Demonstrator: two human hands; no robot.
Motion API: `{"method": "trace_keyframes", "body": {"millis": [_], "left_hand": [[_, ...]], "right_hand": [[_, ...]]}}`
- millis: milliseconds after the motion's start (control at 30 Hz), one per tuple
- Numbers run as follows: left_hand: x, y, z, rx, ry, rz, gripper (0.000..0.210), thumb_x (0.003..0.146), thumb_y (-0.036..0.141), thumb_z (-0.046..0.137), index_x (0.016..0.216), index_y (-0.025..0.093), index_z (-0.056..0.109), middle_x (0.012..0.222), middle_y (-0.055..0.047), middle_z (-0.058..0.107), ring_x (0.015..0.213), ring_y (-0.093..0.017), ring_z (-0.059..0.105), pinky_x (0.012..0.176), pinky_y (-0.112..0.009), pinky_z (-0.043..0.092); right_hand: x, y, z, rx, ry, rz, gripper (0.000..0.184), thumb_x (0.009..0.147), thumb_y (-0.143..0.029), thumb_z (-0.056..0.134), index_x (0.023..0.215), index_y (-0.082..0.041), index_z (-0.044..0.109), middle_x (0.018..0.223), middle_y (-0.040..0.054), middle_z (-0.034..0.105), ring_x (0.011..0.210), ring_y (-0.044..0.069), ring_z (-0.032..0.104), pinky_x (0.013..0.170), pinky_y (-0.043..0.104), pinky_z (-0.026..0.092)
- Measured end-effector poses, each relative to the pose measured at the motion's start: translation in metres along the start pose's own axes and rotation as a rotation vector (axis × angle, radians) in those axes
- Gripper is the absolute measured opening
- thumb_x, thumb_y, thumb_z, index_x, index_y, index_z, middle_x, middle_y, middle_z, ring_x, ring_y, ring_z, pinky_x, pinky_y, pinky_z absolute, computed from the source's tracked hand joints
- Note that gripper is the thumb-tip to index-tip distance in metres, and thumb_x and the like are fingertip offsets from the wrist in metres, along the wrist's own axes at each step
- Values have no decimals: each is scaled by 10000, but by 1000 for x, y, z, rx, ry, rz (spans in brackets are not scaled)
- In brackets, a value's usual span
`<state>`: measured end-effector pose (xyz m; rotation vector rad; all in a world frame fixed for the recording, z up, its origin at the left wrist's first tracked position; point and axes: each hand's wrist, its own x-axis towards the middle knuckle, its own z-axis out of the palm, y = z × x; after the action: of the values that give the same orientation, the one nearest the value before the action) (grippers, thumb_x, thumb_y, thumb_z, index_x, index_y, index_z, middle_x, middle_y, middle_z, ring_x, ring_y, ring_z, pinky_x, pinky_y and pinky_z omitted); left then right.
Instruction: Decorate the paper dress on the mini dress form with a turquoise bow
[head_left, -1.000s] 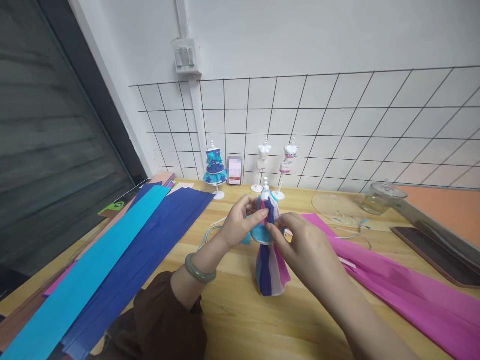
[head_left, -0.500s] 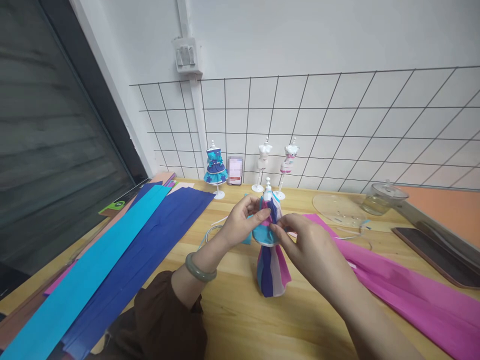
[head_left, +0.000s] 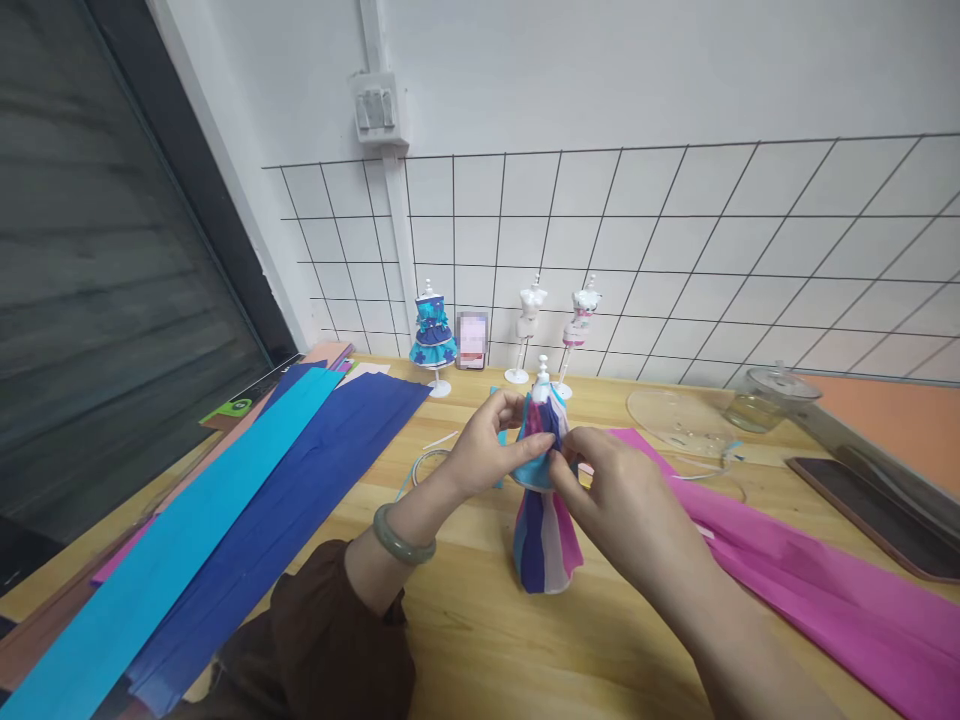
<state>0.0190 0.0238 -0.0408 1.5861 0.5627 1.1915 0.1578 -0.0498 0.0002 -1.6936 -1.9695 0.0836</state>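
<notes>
In front of me stands a small dress form [head_left: 543, 378] in a striped paper dress [head_left: 547, 550] of blue, white, pink and light blue. My left hand [head_left: 491, 445] wraps the bodice from the left, its thumb pressing on the front at the waist. From the right, my right hand [head_left: 611, 485] pinches the dress at the waist between thumb and bent fingers. The light blue overskirt [head_left: 534, 472] flares just under both hands. What exactly lies between the right fingertips is hidden. A green bangle [head_left: 405, 537] circles my left wrist.
Blue crepe paper [head_left: 300, 500] and a light blue strip [head_left: 195, 520] lie at left, pink paper [head_left: 810, 580] at right. Behind stand a dressed form [head_left: 433, 335], two barer forms [head_left: 529, 312] and a phone [head_left: 472, 340]. A glass jar [head_left: 761, 400] and dark tablet-like slab [head_left: 870, 510] are at right.
The left thumb has moved slightly right and down across the bodice toward the right fingertips. The form's top has shifted a little right. Both hands stay on the dress.
</notes>
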Motion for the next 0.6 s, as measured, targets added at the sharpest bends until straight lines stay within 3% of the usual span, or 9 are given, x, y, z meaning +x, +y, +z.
{"method": "trace_keyframes", "body": {"millis": [233, 400, 500, 600], "left_hand": [[1, -5, -2, 9, -18, 30, 309, 745, 268, 690, 973, 173, 504, 997, -67, 613, 985, -192, 574, 917, -351, 401], [-1, -5, -4, -67, -69, 19, 304, 765, 262, 673, 1011, 185, 510, 1026, -63, 609, 1014, -191, 557, 917, -339, 394], [-1, -2, -3, -169, -93, -9, 298, 782, 298, 660, 1028, 191, 530, 1028, -52, 610, 1008, -180, 550, 891, -309, 402], [0, 1, -2, -225, -40, -62, 299, 770, 320, 674, 1001, 186, 539, 986, -39, 609, 948, -162, 556, 837, -280, 417]], "right_hand": [[-1, 1, 13, -346, 114, -187, 175, 874, -198, 418, 742, -169, 529, 632, 49, 583, 538, 174, 523, 520, 286, 251], [-4, -2, 14, -526, 70, -260, 200, 874, -136, 376, 791, -163, 557, 690, 87, 610, 634, 217, 571, 618, 340, 293], [-5, -4, 14, -530, 67, -270, 224, 907, -196, 356, 853, -164, 571, 726, 103, 627, 660, 224, 581, 670, 367, 322], [-8, -8, 17, -508, 96, -265, 261, 927, -334, 387, 958, -158, 577, 739, 101, 632, 672, 232, 589, 740, 401, 354]]}}
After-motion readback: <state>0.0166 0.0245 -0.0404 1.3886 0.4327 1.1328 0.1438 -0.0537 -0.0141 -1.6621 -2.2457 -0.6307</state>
